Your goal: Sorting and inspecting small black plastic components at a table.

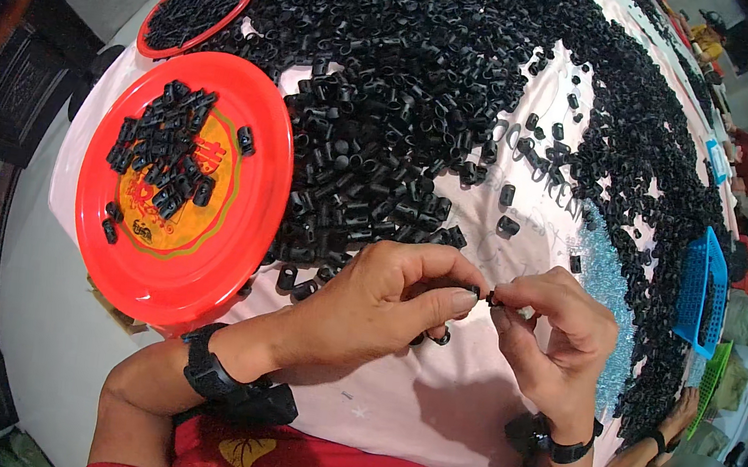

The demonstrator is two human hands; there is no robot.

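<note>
Over the near edge of the pink cloth, my left hand (394, 297) and my right hand (562, 336) meet almost fingertip to fingertip. Thumb and forefinger of the left pinch a small black plastic piece (475, 292), mostly covered by the fingers. A tiny black part (492, 298) sits in the pinch of my right hand, a narrow gap away from the left one's piece. Black rings (439, 337) show just under the left fingers; whether they are held or lie on the cloth I cannot tell. A large heap of short black plastic tubes (387, 123) lies beyond my hands.
At the left, a red plate (171, 293) holds several finished-looking black pieces. Behind it stands a red bowl (149, 33) of thin black parts. Small clear bluish pieces (603, 304) are spread at the right, near a blue basket (701, 292). Another person's hand (680, 416) reaches in there.
</note>
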